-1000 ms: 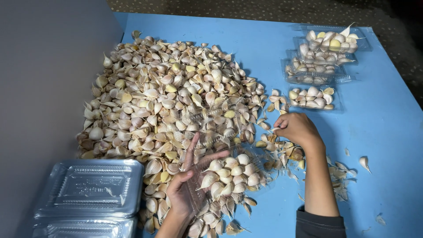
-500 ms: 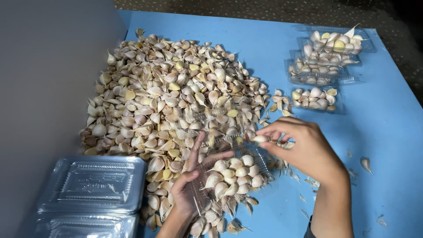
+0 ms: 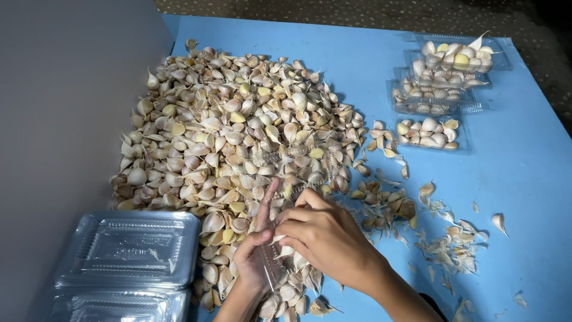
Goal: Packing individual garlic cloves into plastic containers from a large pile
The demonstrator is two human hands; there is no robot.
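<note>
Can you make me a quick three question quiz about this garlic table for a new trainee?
1. True or false: the filled clear boxes sit at the far right of the blue table.
2. What lies at the near left: A) a knife, B) a stack of empty clear boxes, C) a scale?
3. Which hand is over the open clear box with its fingers bent?

Key:
1. True.
2. B.
3. The right hand; the left hand holds the box from below, beside the garlic clove pile.

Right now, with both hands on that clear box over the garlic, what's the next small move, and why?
Probably drop in the cloves: the right hand sits over the open clear plastic box that the left hand steadies beside the garlic clove pile.
</note>
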